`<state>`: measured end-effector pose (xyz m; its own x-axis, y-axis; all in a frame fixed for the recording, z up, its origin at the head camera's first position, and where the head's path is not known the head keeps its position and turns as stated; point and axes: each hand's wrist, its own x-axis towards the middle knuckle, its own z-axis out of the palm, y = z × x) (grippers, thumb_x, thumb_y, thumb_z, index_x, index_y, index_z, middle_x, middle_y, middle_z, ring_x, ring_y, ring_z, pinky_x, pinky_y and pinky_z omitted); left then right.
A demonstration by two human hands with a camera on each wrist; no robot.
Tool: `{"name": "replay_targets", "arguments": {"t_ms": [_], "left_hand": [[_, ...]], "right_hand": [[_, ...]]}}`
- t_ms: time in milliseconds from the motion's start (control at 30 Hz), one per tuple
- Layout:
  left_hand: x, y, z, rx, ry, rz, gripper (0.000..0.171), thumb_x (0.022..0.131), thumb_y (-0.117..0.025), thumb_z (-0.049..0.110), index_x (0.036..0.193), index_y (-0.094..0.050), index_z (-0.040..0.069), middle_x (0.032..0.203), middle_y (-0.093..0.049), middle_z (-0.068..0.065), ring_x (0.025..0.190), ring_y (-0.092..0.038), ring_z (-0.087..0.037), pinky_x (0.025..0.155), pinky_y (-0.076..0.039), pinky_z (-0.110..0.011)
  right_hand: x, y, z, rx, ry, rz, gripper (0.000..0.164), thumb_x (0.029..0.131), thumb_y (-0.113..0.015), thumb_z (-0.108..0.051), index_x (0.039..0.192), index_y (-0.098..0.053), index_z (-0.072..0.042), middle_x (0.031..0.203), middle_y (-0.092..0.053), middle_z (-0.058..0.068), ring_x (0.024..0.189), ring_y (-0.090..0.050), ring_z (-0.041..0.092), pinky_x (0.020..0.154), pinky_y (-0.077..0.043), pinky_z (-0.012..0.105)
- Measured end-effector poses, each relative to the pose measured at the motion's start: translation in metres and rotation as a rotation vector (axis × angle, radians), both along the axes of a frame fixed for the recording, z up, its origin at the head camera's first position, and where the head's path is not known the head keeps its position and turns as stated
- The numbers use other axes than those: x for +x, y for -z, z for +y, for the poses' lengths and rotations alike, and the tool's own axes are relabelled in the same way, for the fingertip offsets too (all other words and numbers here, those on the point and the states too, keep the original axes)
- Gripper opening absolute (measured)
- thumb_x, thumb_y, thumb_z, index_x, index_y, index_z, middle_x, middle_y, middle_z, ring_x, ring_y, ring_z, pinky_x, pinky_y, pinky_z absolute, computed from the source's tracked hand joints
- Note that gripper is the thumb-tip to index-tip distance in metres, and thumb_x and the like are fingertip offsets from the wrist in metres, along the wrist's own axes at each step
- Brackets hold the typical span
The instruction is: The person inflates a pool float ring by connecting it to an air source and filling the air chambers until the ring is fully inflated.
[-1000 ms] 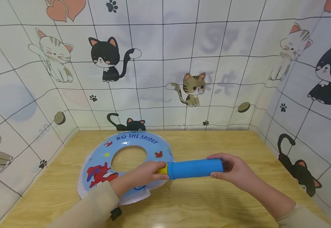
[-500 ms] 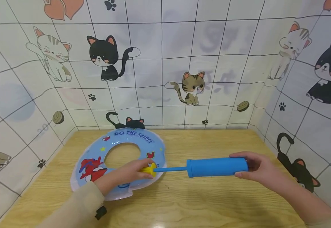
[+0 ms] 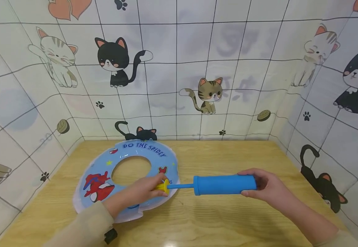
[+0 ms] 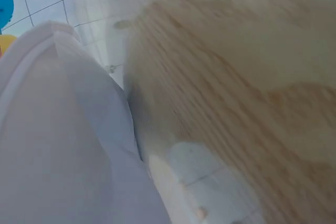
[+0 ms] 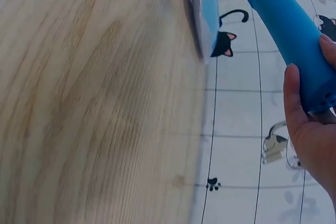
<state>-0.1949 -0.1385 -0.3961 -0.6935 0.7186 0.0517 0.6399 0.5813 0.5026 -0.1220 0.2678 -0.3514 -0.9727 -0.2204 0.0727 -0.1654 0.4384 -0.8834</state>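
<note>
A blue hand pump [image 3: 225, 185] lies level across the head view, its thin blue rod [image 3: 181, 186] partly drawn out. My left hand [image 3: 138, 192] grips the yellow handle [image 3: 163, 186] at the rod's left end, above the swim ring. At the other end, my right hand [image 3: 263, 185] holds the barrel between thumb and fingers. The right wrist view shows the thumb and fingers [image 5: 294, 93] on either side of the barrel's holed end. Beneath the left hand, a light blue swim ring [image 3: 98, 168] printed with a red-and-blue figure lies on the table, its pale seam edge wrinkled.
The wooden table [image 3: 228, 219] runs back to a wall covering [image 3: 179, 68] with cat drawings and grid lines. Similar covering rises at both sides. A small black object [image 3: 110, 236] shows beside the left sleeve. A blurred pale surface [image 4: 63, 129] fills much of the left wrist view.
One second ago the handle sat against the barrel. The rod then came far out as the hands parted. Since then the right hand and barrel have moved left, so less rod shows.
</note>
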Motion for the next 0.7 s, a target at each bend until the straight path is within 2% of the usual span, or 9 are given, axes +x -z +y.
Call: {"name": "replay_targets", "arguments": {"t_ms": [67,233,300,533,700], "left_hand": [[-0.002,0.002,0.004,0.018,-0.005,-0.015,0.037,0.094,-0.061,0.041,0.119,-0.046,0.019,0.105,-0.064,0.006,0.098,-0.061,-0.014,0.087,-0.05,-0.037],[-0.004,0.008,0.013,0.046,-0.017,-0.049,0.037,0.094,-0.061,0.04,0.12,-0.046,0.018,0.105,-0.063,0.007,0.101,-0.06,-0.015,0.088,-0.049,-0.036],[-0.002,0.008,0.017,0.049,-0.01,-0.047,0.037,0.095,-0.062,0.038,0.12,-0.046,0.016,0.101,-0.062,0.006,0.095,-0.06,-0.015,0.084,-0.05,-0.034],[0.003,0.008,0.028,0.085,0.016,-0.047,0.035,0.095,-0.062,0.036,0.117,-0.045,0.013,0.101,-0.063,0.002,0.095,-0.062,-0.017,0.08,-0.05,-0.031],[0.002,0.007,0.028,0.095,0.048,-0.042,0.035,0.095,-0.063,0.034,0.117,-0.045,0.013,0.098,-0.062,0.003,0.087,-0.059,-0.013,0.076,-0.049,-0.029]], "right_hand": [[-0.003,0.001,-0.008,-0.014,0.006,0.008,0.053,0.08,-0.082,-0.016,0.126,-0.06,-0.003,0.129,-0.053,0.024,0.1,-0.06,0.034,0.075,-0.054,0.036],[-0.01,0.005,-0.027,-0.024,-0.005,-0.001,0.053,0.078,-0.084,-0.019,0.124,-0.062,-0.005,0.128,-0.054,0.023,0.1,-0.06,0.034,0.077,-0.054,0.04],[-0.013,0.007,-0.033,-0.027,-0.004,-0.013,0.053,0.078,-0.084,-0.019,0.124,-0.063,-0.006,0.128,-0.054,0.022,0.1,-0.06,0.033,0.077,-0.054,0.04],[-0.019,0.005,-0.049,-0.055,-0.055,-0.017,0.051,0.078,-0.083,-0.016,0.123,-0.063,-0.007,0.13,-0.053,0.022,0.102,-0.06,0.033,0.078,-0.055,0.043],[-0.019,0.001,-0.046,-0.037,-0.097,-0.017,0.051,0.078,-0.084,-0.018,0.124,-0.063,-0.007,0.131,-0.052,0.024,0.104,-0.059,0.035,0.079,-0.054,0.043]]}}
